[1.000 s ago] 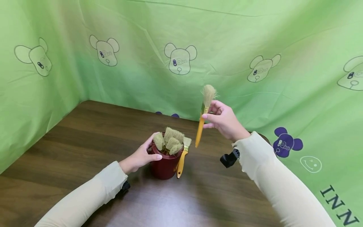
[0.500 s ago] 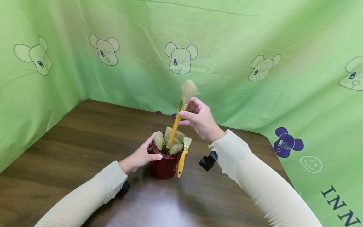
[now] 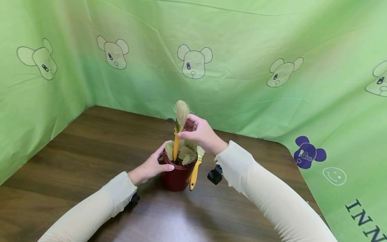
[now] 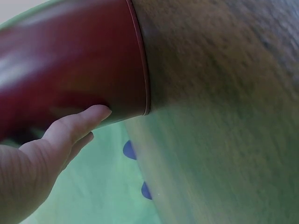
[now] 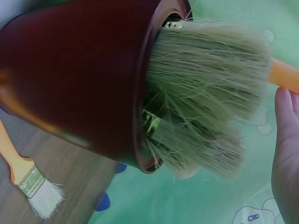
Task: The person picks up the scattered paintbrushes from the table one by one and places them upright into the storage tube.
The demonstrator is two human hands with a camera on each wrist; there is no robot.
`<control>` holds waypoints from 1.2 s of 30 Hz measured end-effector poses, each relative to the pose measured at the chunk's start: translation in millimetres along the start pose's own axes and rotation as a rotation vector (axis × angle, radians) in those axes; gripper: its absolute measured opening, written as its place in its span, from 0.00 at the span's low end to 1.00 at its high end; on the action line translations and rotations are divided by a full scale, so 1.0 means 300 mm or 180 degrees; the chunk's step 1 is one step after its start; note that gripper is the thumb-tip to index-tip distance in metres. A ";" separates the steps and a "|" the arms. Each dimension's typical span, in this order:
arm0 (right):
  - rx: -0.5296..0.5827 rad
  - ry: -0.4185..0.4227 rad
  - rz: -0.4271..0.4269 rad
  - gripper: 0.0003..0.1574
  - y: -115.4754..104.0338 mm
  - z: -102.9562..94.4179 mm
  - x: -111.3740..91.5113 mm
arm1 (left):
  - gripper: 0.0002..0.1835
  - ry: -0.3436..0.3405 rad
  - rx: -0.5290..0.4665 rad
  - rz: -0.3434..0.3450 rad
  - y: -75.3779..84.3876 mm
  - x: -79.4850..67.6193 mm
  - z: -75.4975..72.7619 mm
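Observation:
In the head view a dark red pot (image 3: 176, 178) stands upright on the table, with several bristle-up paintbrushes (image 3: 188, 153) inside. My left hand (image 3: 148, 169) grips the pot near its rim, thumb in front and fingers round the left side. In the left wrist view a finger (image 4: 88, 116) lies along the pot's wall. Over the pot, my right hand (image 3: 202, 134) pinches a paintbrush (image 3: 182, 112) near its ferrule, bristles up. Its yellow handle points down, the tip overlapping the pot's opening in the head view. The handle (image 5: 285, 77) shows beyond the bristles in the right wrist view.
Another yellow-handled paintbrush (image 3: 194, 176) lies on the table close to the pot's right side. The brown wooden table (image 3: 99, 144) ends at a green printed cloth (image 3: 145, 67) hanging behind and at both sides.
My right hand has carried the paintbrush leftward and then down, from right of the pot to over its opening. The left hand keeps its grip on the pot.

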State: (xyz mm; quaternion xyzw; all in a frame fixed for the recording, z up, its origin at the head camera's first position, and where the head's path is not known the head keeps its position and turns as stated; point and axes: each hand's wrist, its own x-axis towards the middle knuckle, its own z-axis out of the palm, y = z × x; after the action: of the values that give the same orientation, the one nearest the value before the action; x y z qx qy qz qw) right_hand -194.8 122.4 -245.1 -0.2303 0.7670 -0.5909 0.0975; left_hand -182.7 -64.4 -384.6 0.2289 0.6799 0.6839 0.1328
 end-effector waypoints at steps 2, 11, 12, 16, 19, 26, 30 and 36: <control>-0.0071 -0.0062 0.0020 0.22 0.007 -0.003 0.000 | 0.50 -0.0004 -0.0004 0.0001 0.003 0.000 0.000; -0.0224 -0.0243 0.0165 0.31 0.016 0.003 -0.001 | 0.49 0.0020 -0.0014 -0.0057 0.009 -0.001 0.002; -0.0248 -0.0259 0.0183 0.31 0.018 0.002 -0.002 | 0.49 0.0021 -0.0016 -0.0063 0.008 -0.001 0.002; -0.0467 -0.0361 0.0200 0.24 0.026 -0.005 -0.002 | 0.50 0.0017 -0.0006 -0.0077 -0.001 0.001 0.001; -0.0678 -0.0452 0.0165 0.22 0.037 -0.016 0.003 | 0.50 0.0000 0.0012 -0.0071 -0.004 -0.002 0.000; -0.1325 -0.0695 0.0004 0.27 0.034 -0.051 0.017 | 0.50 0.0002 0.0017 -0.0111 -0.003 -0.007 -0.001; -0.1665 -0.0829 -0.0236 0.19 0.035 -0.070 0.025 | 0.52 0.0012 0.0043 -0.0119 0.000 -0.007 -0.004; -0.1715 -0.0779 -0.0259 0.17 0.053 -0.090 0.015 | 0.54 0.0020 0.0076 -0.0117 -0.001 -0.002 -0.003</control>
State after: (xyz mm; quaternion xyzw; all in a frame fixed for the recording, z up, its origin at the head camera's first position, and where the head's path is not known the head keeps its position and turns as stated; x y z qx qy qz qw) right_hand -213.8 146.8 -252.0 -0.3480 0.8689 -0.3372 0.1009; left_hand -182.8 -65.4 -385.1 0.2158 0.6926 0.6738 0.1404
